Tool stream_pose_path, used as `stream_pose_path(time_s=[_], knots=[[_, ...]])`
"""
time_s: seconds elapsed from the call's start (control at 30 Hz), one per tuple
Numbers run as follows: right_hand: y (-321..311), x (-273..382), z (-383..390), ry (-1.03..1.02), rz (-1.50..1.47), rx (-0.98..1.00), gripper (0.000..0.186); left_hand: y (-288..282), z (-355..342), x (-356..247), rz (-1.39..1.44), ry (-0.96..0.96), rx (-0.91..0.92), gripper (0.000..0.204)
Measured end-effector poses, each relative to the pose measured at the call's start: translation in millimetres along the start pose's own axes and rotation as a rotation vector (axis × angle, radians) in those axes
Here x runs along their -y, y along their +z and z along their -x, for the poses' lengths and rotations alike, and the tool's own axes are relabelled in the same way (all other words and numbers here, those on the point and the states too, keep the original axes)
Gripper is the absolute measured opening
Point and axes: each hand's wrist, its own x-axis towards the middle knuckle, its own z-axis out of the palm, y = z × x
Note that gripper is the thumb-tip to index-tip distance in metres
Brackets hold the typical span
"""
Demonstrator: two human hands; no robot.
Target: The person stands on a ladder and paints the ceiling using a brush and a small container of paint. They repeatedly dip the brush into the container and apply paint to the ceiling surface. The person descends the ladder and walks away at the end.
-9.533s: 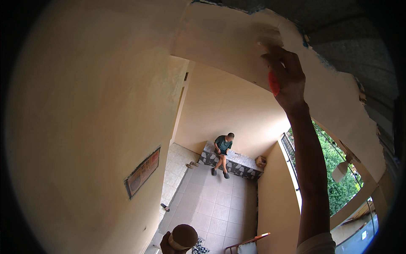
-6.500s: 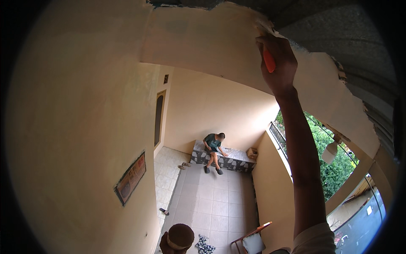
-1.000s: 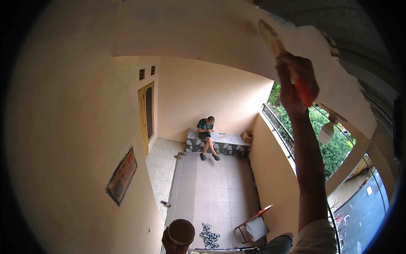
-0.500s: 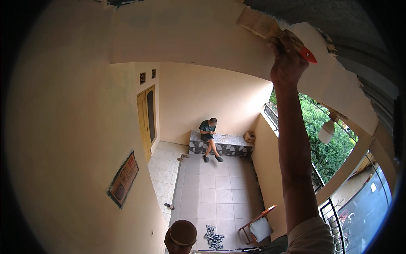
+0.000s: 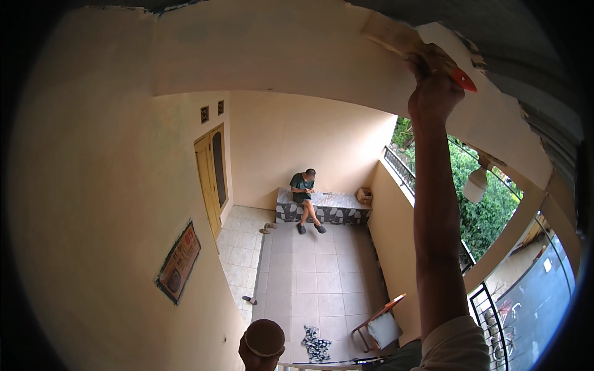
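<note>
My right arm is stretched up at the right, and my right hand (image 5: pixel 437 86) is closed around a wide paintbrush (image 5: pixel 391 34). Its pale bristles lie against the upper beam (image 5: pixel 278 55), close under the ceiling edge. The red tip of its handle sticks out past my fist. Low in the view, my left hand (image 5: pixel 249 360) grips a small round container (image 5: pixel 265 337) with a brownish top and a lighter rim. Most of that hand is cut off by the lower edge.
Far below, a person (image 5: pixel 303 188) sits on a tiled bench (image 5: pixel 340 214) beside a box (image 5: pixel 364 195). A chair (image 5: pixel 382 329) and a patterned cloth (image 5: pixel 316 344) are on the tiled floor. A lamp (image 5: pixel 476 185) hangs right of my arm. A sign (image 5: pixel 179 261) is on the left wall.
The brush and my right hand have shifted slightly right in the picture, bristles still by the beam. The whole view has turned a little. The left hand keeps its container.
</note>
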Motion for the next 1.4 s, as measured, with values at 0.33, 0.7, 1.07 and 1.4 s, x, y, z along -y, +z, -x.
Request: stream_pose_path(time_s=[0.33,0.7,1.07,1.4], knots=[[-47,34,-2,-0.099,0.037,-0.016,0.021,-39,-19,3,-0.124,0.05,0.002,0.059],[-27,0,-21,0.03,-0.146,0.162,0.026,-19,-12,13,-0.155,-0.016,0.043,0.06],[-70,24,-33,-0.044,0.012,-0.01,0.021,-16,-12,15,-0.19,-0.022,0.037,0.06],[-24,20,18,-1.043,0.933,0.574,0.027,-19,-12,19,-0.439,0.147,0.082,0.061]])
